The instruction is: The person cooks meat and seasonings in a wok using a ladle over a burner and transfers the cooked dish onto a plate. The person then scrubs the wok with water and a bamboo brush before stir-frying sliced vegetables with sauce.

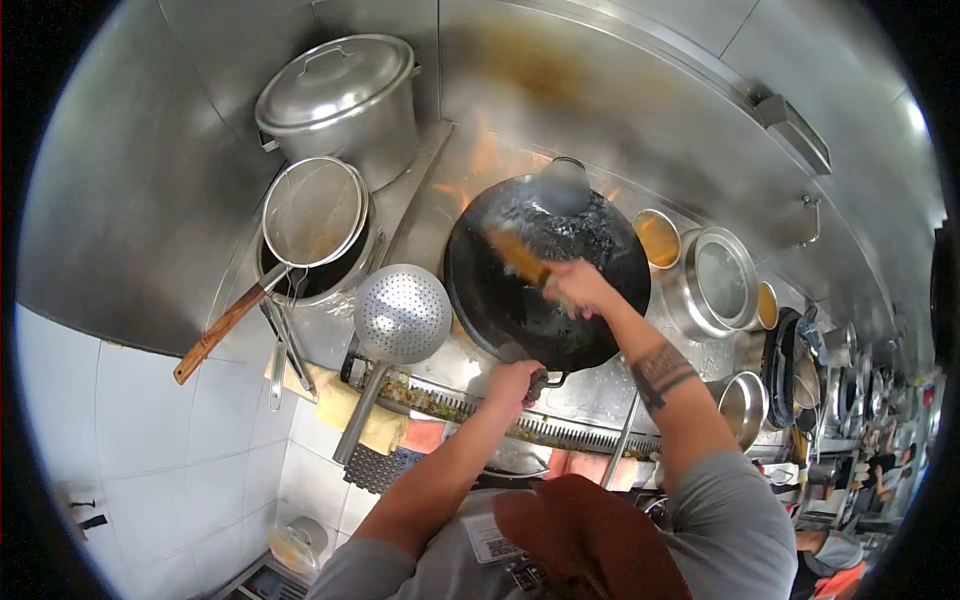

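Note:
A large black wok (pixel 490 310) sits over flames, with wet, glistening liquid in its far part. My right hand (pixel 580 288) is over the wok, wrapped round the handle of a brush or scraper (pixel 518 258) that is blurred by motion. A round grey shape, perhaps a ladle (pixel 565 188), shows at the wok's far rim; what it is exactly is unclear. At the near rim, my left hand (pixel 515 385) grips a dark cloth (pixel 537 387) beside the wok's near handle (pixel 560 379).
A perforated ladle (pixel 403 313) and a wire strainer (pixel 313 213) lie to the left, before a lidded pot (pixel 340 95). Metal pots (pixel 720 280) and a container of orange liquid (pixel 658 240) stand right. Another person (pixel 835 560) is at lower right.

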### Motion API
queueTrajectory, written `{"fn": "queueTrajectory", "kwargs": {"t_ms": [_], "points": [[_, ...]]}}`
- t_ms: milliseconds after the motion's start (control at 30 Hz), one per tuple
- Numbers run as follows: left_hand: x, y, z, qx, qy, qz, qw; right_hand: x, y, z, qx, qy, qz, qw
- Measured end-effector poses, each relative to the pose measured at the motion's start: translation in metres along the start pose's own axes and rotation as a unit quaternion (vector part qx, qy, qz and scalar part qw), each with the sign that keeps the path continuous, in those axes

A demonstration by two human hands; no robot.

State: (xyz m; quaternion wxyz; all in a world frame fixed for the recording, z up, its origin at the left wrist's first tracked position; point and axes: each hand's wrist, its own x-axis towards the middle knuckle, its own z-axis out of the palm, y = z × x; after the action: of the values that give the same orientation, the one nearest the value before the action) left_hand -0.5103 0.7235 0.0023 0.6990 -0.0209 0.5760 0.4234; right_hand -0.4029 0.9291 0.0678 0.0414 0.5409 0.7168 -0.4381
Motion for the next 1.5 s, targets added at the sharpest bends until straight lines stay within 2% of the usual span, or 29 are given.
{"fn": "queueTrajectory", "kwargs": {"t_ms": [67, 133, 167, 200, 267, 300, 333, 367, 400, 433, 533, 567, 600, 667, 700, 733, 767, 800, 833, 900, 967, 1067, 1100, 1133, 1267, 1367, 1433, 1467, 1500], "points": [[0.001, 0.002, 0.002, 0.003, -0.003, 0.000, 1.000, -0.050, 0.002, -0.018, -0.043, -0.097, 0.014, 0.994], [0.002, -0.002, 0.001, -0.025, -0.009, 0.007, 1.000, -0.020, 0.087, -0.046, -0.343, -0.024, -0.137, 0.929], [0.000, -0.002, 0.003, -0.024, -0.006, 0.007, 1.000, -0.031, 0.066, -0.067, -0.380, 0.017, -0.045, 0.924], [-0.003, 0.001, 0.007, -0.039, 0.003, 0.012, 0.999, -0.011, 0.059, -0.083, -0.336, 0.015, 0.021, 0.942], [-0.013, 0.007, 0.012, -0.049, 0.025, 0.020, 0.998, 0.041, 0.045, -0.063, -0.323, 0.193, -0.086, 0.923], [-0.016, 0.009, 0.011, -0.048, 0.029, 0.020, 0.998, 0.068, 0.039, -0.043, -0.296, 0.217, -0.150, 0.918], [-0.017, 0.009, 0.010, -0.047, 0.034, 0.022, 0.998, 0.024, -0.028, -0.030, -0.020, 0.076, 0.017, 0.997], [-0.018, 0.009, 0.012, -0.046, 0.037, 0.025, 0.998, 0.026, -0.025, -0.002, 0.011, 0.091, 0.008, 0.996], [-0.018, 0.007, 0.011, -0.044, 0.036, 0.022, 0.998, 0.019, -0.012, 0.013, 0.081, 0.021, -0.026, 0.996], [-0.016, 0.006, 0.010, -0.042, 0.031, 0.019, 0.998, -0.014, -0.016, 0.019, 0.068, -0.017, -0.017, 0.997], [-0.003, 0.004, -0.001, -0.024, 0.007, 0.007, 1.000, -0.074, 0.006, -0.017, -0.125, -0.038, 0.028, 0.991], [0.000, 0.001, -0.002, -0.012, -0.008, -0.004, 1.000, -0.045, 0.065, -0.034, -0.287, 0.011, -0.115, 0.951], [-0.003, 0.002, 0.000, -0.021, 0.011, 0.007, 1.000, -0.028, 0.076, -0.058, -0.367, 0.010, -0.060, 0.928], [0.002, -0.002, -0.001, -0.022, 0.001, 0.011, 1.000, 0.034, 0.081, -0.076, -0.351, 0.104, -0.038, 0.930], [0.012, -0.006, -0.007, -0.026, -0.031, 0.013, 0.999, 0.055, 0.061, -0.069, -0.368, 0.162, -0.116, 0.908], [0.013, -0.010, -0.006, -0.020, -0.004, 0.030, 0.999, 0.078, 0.043, -0.049, -0.334, 0.162, -0.134, 0.919], [0.012, -0.009, -0.004, -0.012, 0.021, 0.052, 0.998, 0.048, 0.007, -0.029, -0.162, 0.107, -0.060, 0.979], [-0.003, 0.000, -0.001, 0.019, 0.034, 0.046, 0.998, 0.017, -0.031, -0.008, 0.012, 0.082, 0.028, 0.996], [-0.002, -0.001, -0.004, 0.032, 0.023, 0.045, 0.998, 0.013, -0.028, 0.009, 0.005, 0.019, 0.003, 1.000], [0.003, -0.004, -0.011, 0.005, 0.047, 0.082, 0.995, -0.038, -0.031, 0.038, 0.082, -0.011, 0.004, 0.997], [-0.015, 0.004, -0.020, -0.064, 0.010, 0.112, 0.992, -0.114, -0.045, 0.043, 0.037, -0.018, 0.011, 0.999], [-0.059, 0.017, -0.028, 0.037, 0.063, 0.123, 0.990, -0.169, -0.022, 0.087, -0.004, 0.070, -0.039, 0.997], [-0.065, 0.017, -0.038, 0.100, 0.090, 0.148, 0.980, -0.184, -0.017, 0.104, -0.011, 0.134, -0.061, 0.989], [-0.065, 0.015, -0.047, 0.081, 0.081, 0.167, 0.979, -0.196, -0.013, 0.117, -0.019, 0.198, -0.083, 0.976], [-0.100, 0.011, -0.051, 0.135, 0.099, 0.224, 0.960, -0.242, -0.021, 0.143, 0.058, 0.171, -0.036, 0.983], [-0.101, 0.005, -0.047, 0.149, 0.062, 0.290, 0.943, -0.251, -0.012, 0.157, 0.083, 0.223, -0.063, 0.969], [-0.101, -0.002, -0.039, 0.207, 0.109, 0.422, 0.876, -0.260, -0.009, 0.148, 0.113, 0.199, -0.059, 0.972], [-0.114, -0.005, -0.028, 0.210, 0.110, 0.428, 0.872, -0.266, -0.006, 0.142, 0.139, 0.166, -0.052, 0.975], [-0.136, -0.009, -0.011, 0.277, 0.186, 0.464, 0.821, -0.270, 0.000, 0.140, 0.142, 0.168, -0.057, 0.974]]}}
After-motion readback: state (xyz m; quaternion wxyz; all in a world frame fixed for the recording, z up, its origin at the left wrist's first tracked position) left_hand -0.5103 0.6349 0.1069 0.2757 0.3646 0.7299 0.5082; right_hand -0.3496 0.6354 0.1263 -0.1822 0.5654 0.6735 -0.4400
